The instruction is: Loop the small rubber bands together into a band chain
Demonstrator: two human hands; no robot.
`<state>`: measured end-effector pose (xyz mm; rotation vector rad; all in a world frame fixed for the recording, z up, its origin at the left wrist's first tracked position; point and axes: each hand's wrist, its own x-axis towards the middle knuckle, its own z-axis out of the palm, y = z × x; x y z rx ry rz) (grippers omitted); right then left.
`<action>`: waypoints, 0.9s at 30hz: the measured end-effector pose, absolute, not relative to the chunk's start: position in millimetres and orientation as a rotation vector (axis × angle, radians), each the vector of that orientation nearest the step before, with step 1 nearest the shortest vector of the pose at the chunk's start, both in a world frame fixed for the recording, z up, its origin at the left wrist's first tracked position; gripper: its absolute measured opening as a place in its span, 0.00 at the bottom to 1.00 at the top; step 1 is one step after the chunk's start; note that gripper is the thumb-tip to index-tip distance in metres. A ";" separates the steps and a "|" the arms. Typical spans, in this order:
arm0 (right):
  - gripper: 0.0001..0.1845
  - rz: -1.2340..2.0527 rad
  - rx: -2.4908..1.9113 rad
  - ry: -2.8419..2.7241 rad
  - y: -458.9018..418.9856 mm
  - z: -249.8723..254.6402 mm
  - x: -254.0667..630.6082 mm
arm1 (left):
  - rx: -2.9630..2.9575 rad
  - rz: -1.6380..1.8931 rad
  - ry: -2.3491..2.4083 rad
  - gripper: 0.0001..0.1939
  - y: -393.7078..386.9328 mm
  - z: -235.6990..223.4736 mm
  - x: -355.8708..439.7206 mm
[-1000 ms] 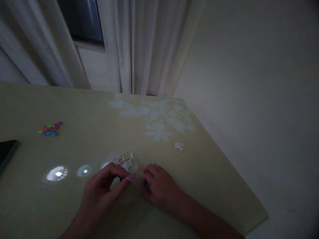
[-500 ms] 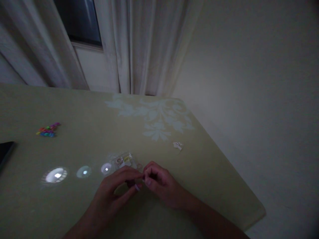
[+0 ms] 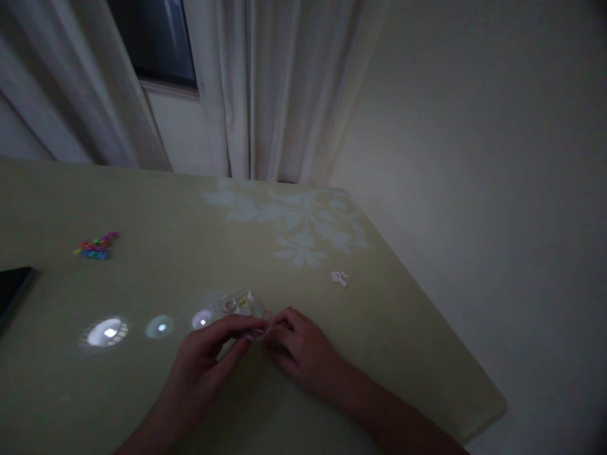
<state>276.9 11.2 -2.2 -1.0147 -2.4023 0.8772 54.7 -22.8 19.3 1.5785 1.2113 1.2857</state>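
Observation:
Thumb and forefinger of my left hand [image 3: 206,357] pinch a thin pale-pink band [image 3: 256,335]. My right hand [image 3: 308,354] is curled close beside it, its fingertips at the band's right end; the band looks drawn between both hands, though dim light blurs the exact grip. Just behind my left fingers lies a small clear plastic box [image 3: 249,296] with a yellow ring and a brownish ring inside. Part of the box is hidden by my left hand. A pale ring-like thing [image 3: 268,315] shows beside the box, near my right fingertips.
A small white piece [image 3: 339,278] lies on the table [image 3: 403,354] to the right. Several bright-coloured little pieces [image 3: 96,246] form a heap at the left. A dark flat object [image 3: 14,287] sits at the left edge. Curtains [image 3: 275,88] and a wall border the table.
My left hand moved right to meet my right hand, then drew back slightly with the band. My right fingers pinched near the left fingertips and stay close to them.

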 end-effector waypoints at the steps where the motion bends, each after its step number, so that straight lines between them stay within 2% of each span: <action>1: 0.07 0.852 -1.019 -2.435 10.7 -1.4 276.1 | 1.600 1.278 1.215 0.10 -22.3 19.5 54.1; 5: 0.06 0.735 -1.034 -2.553 10.5 0.1 274.2 | 1.597 1.280 1.251 0.09 -22.2 21.2 53.9; 9: 0.05 0.680 -1.058 -2.582 10.5 -0.5 275.0 | 1.575 1.274 1.308 0.04 -22.9 19.9 53.9; 11: 0.06 0.830 -1.054 -2.480 10.8 2.4 276.7 | 1.560 1.263 1.323 0.02 -23.7 18.0 53.3; 14: 0.04 1.182 -1.002 -2.162 11.8 10.0 279.9 | 1.556 1.251 1.311 0.05 -25.0 17.0 53.1; 17: 0.09 1.390 -0.938 -1.871 11.8 16.4 281.9 | 1.596 1.175 1.275 0.07 -26.0 18.6 55.4; 22: 0.19 1.484 -0.837 -1.760 6.5 18.8 280.4 | 1.656 1.020 1.105 0.06 -28.4 16.3 62.6; 27: 0.21 1.507 -0.798 -1.817 1.4 20.1 278.0 | 1.636 1.079 1.082 0.05 -29.4 10.9 65.6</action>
